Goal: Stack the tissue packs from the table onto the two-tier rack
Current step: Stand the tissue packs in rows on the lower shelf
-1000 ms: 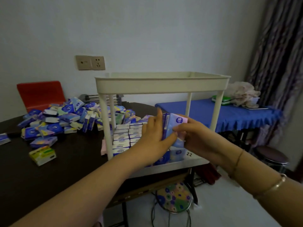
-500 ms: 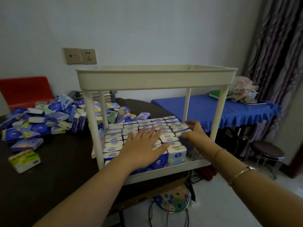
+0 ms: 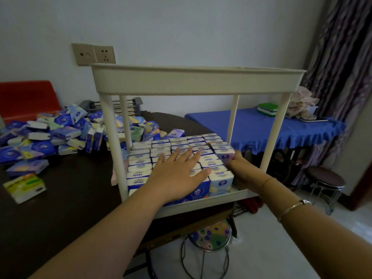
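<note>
White-topped tissue packs (image 3: 177, 147) filled the lower tier of the two-tier rack (image 3: 197, 80), at the table's (image 3: 60, 198) right edge. Since half a second earlier, the rows looked more even. The left hand (image 3: 177, 174) lay flat, fingers straight and spread, pressing the packs' tops. The right hand (image 3: 239, 170) had shifted to the block's right side, fingers curled round the end pack (image 3: 225, 154). Loose packs (image 3: 50, 135) were heaped near the table's far left edge.
</note>
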